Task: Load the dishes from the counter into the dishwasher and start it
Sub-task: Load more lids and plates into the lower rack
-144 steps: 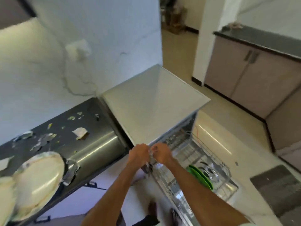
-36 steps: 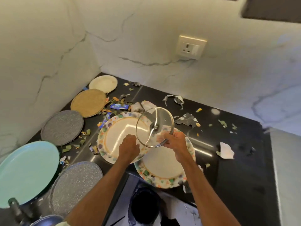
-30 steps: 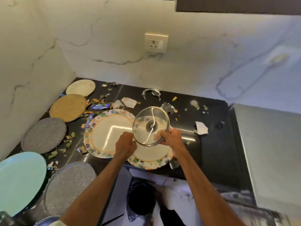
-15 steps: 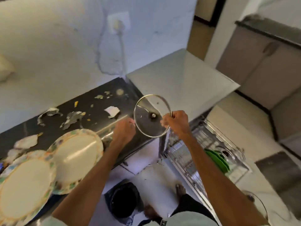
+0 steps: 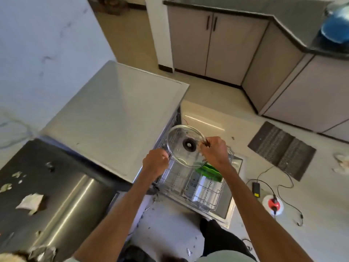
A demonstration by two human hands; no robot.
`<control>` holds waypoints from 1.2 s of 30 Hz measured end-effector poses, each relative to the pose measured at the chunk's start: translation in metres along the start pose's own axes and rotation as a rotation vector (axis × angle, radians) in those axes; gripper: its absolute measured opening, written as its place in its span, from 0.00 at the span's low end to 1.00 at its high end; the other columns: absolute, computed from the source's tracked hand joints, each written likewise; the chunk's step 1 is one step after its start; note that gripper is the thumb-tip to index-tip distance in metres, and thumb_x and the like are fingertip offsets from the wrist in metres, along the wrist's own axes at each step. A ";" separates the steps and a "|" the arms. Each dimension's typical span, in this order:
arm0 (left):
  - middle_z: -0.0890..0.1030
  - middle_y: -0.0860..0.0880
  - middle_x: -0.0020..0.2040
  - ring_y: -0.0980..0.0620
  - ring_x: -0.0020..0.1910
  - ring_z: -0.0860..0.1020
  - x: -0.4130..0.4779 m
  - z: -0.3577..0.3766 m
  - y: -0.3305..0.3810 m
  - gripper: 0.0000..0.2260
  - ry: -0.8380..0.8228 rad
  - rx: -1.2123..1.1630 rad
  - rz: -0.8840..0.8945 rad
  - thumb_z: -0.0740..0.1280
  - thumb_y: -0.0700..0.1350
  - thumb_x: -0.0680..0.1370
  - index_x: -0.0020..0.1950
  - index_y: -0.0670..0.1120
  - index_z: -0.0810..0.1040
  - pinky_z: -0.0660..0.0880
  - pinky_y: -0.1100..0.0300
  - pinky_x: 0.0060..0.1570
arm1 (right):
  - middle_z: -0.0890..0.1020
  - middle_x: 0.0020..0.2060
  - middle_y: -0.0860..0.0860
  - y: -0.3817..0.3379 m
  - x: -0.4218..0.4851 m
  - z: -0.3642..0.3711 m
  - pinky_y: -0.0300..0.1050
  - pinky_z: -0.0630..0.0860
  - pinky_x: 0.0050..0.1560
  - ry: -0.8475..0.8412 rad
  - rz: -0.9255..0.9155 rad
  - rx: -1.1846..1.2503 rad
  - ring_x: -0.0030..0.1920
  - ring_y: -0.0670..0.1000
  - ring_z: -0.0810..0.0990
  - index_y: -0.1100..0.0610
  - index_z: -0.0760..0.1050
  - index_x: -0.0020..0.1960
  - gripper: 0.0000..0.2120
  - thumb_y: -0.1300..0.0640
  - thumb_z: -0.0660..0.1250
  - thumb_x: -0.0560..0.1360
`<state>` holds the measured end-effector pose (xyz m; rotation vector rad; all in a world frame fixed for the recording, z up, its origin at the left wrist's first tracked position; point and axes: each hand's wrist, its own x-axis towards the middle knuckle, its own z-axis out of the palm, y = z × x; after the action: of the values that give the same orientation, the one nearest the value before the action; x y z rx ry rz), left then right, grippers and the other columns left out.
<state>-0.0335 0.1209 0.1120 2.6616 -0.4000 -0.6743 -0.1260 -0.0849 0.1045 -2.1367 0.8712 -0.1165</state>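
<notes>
A round glass pot lid [image 5: 181,148] with a metal rim and dark centre knob hangs tilted above the dishwasher's pulled-out wire rack [image 5: 190,186]. My right hand [image 5: 214,152] pinches the lid's right rim. My left hand [image 5: 155,162] is closed at the lid's lower left edge, fingers curled by the rim. Green plates [image 5: 209,172] stand upright in the rack just below the lid. The open dishwasher door [image 5: 229,203] lies flat under the rack. The dishwasher's grey top [image 5: 117,114] is to the left.
Dark counter [image 5: 43,178] at left carries paper scraps and food bits. A power adapter, cable and red-white plug [image 5: 273,204] lie on the floor at right, beside a dark mat [image 5: 281,150]. Grey cabinets line the far wall; a blue container [image 5: 336,27] sits on their counter.
I have turned from the plate-covered counter to the dishwasher, carrying the glass lid rightward. It is now over the rack instead of the counter edge.
</notes>
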 end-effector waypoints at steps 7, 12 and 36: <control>0.85 0.50 0.51 0.50 0.50 0.83 0.083 0.075 0.072 0.10 -0.177 0.155 0.114 0.65 0.39 0.77 0.53 0.49 0.84 0.78 0.58 0.48 | 0.78 0.28 0.53 0.085 0.083 -0.005 0.43 0.69 0.29 0.012 0.167 -0.024 0.28 0.52 0.75 0.58 0.76 0.33 0.13 0.62 0.68 0.76; 0.83 0.48 0.56 0.47 0.56 0.81 0.164 0.138 0.092 0.13 -0.237 0.280 0.195 0.63 0.39 0.78 0.58 0.48 0.82 0.77 0.55 0.52 | 0.78 0.31 0.55 0.156 0.160 0.014 0.46 0.70 0.36 0.049 0.290 -0.063 0.35 0.59 0.79 0.52 0.68 0.30 0.17 0.61 0.67 0.76; 0.80 0.45 0.55 0.52 0.48 0.81 0.367 0.427 0.053 0.09 -0.498 0.435 0.553 0.65 0.38 0.81 0.61 0.43 0.78 0.81 0.58 0.47 | 0.82 0.43 0.58 0.392 0.323 0.148 0.46 0.69 0.39 -0.236 0.275 -0.358 0.43 0.60 0.79 0.52 0.77 0.47 0.08 0.61 0.60 0.78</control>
<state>0.0529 -0.1744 -0.3622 2.5177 -1.4984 -1.1527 -0.0429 -0.3604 -0.3393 -2.2670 1.0951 0.4549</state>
